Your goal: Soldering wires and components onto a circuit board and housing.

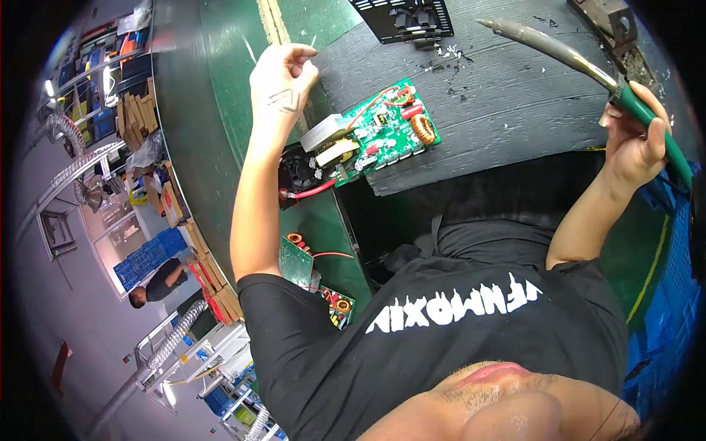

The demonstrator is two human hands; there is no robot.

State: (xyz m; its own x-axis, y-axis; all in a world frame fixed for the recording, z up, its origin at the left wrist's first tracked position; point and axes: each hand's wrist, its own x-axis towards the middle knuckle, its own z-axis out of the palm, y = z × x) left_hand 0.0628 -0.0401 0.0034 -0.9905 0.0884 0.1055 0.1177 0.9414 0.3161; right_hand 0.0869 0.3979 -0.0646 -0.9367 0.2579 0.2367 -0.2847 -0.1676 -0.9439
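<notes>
My right hand is closed around the green handle of a soldering iron. The iron's long metal barrel reaches leftward, its tip raised over the dark work mat. On the left, my left hand has thumb and fingers pinched together. A thin pale sliver shows by its fingertips, too small to name. Just below that hand lies a green circuit board with a copper coil, a red wire and a metal heat sink. A black fan adjoins the board's left end, partly behind my left forearm.
A black slotted metal casing stands at the far edge, with small scraps beside it. At the far right is a metal bracket. More circuit boards lie by my left elbow. Blue crates border the right; another person works far left.
</notes>
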